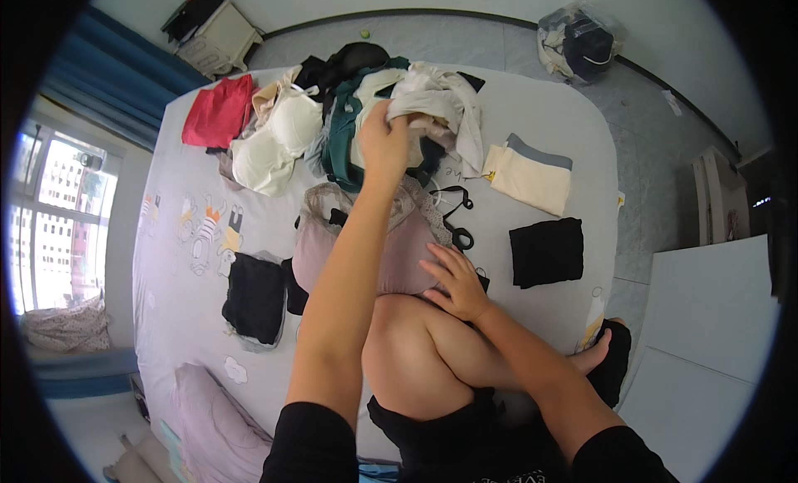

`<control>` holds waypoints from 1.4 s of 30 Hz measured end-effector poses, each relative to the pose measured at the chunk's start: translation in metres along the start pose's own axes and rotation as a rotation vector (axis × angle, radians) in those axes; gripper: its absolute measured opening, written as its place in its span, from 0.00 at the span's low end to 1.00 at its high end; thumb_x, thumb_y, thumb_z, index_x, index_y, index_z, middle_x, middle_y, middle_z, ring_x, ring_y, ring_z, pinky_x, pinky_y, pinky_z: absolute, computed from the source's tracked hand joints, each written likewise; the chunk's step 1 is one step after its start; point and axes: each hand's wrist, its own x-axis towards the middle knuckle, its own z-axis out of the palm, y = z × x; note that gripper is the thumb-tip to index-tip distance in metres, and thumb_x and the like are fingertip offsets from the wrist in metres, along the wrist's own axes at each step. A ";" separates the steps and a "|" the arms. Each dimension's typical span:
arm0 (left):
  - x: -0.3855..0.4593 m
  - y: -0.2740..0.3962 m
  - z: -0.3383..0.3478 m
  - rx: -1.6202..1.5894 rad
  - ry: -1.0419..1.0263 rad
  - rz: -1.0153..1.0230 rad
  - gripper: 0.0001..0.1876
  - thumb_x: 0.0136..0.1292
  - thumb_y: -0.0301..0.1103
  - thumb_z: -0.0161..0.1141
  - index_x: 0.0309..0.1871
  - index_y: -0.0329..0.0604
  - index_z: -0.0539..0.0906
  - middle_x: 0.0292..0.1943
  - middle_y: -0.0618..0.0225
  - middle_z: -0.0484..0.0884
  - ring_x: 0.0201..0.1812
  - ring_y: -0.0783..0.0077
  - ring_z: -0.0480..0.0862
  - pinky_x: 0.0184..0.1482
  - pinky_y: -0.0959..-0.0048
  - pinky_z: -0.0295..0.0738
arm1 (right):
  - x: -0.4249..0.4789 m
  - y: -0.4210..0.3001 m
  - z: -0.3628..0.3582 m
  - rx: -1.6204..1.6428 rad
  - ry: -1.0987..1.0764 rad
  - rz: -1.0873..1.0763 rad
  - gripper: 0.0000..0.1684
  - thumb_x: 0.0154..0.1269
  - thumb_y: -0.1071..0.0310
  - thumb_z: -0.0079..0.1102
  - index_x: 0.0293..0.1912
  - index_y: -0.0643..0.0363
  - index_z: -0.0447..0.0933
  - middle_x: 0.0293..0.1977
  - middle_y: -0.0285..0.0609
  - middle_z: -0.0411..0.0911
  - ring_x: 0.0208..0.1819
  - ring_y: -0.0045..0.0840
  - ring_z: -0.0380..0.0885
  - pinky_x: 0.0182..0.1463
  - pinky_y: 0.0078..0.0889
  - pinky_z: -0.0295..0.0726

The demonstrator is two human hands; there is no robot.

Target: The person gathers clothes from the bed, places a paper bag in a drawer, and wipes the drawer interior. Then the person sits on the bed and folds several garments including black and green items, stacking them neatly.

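My left hand (pixel 383 143) reaches forward and grips the edge of a crumpled off-white garment (pixel 458 99) at the far pile. Beneath and beside that garment lie a dark green bra (pixel 340 149) and other pale cloth, partly covered. In front of my knees is a dusty-pink bra with lace trim (pixel 405 252), spread out with its cups up. My right hand (pixel 458 280) rests on its right edge, fingers apart. My left forearm hides part of the pink bra. Thin black straps (pixel 461 218) lie just beyond my right hand.
On the bed (pixel 598 152), a cream bra (pixel 277 143), red garment (pixel 218 112) and black bra (pixel 349 62) are heaped at far left. Folded cream cloth (pixel 530 177) and black cloth (pixel 547 252) lie right. A dark folded stack (pixel 254 299) sits left, near a lilac quilt (pixel 212 414).
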 end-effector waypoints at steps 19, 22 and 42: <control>-0.268 0.148 -0.150 0.818 0.107 0.144 0.17 0.39 0.27 0.69 0.37 0.40 0.80 0.23 0.66 0.68 0.26 0.65 0.70 0.31 0.69 0.64 | -0.125 -0.118 -0.221 0.630 0.198 0.588 0.23 0.53 0.83 0.46 0.51 0.65 0.74 0.42 0.42 0.78 0.45 0.21 0.76 0.51 0.20 0.72; -0.294 0.174 -0.104 0.639 -0.160 0.230 0.31 0.36 0.38 0.74 0.49 0.44 0.79 0.43 0.62 0.76 0.43 0.56 0.76 0.44 0.65 0.71 | -0.147 -0.143 -0.230 0.337 0.220 0.447 0.24 0.48 0.83 0.46 0.48 0.65 0.77 0.38 0.42 0.77 0.38 0.23 0.76 0.47 0.19 0.73; -0.254 0.217 -0.115 0.743 0.264 0.229 0.16 0.51 0.18 0.55 0.44 0.43 0.80 0.26 0.60 0.79 0.25 0.63 0.78 0.29 0.70 0.71 | -0.156 -0.134 -0.294 -0.267 0.517 0.659 0.27 0.45 0.86 0.48 0.46 0.56 0.76 0.45 0.40 0.72 0.38 0.30 0.73 0.41 0.26 0.74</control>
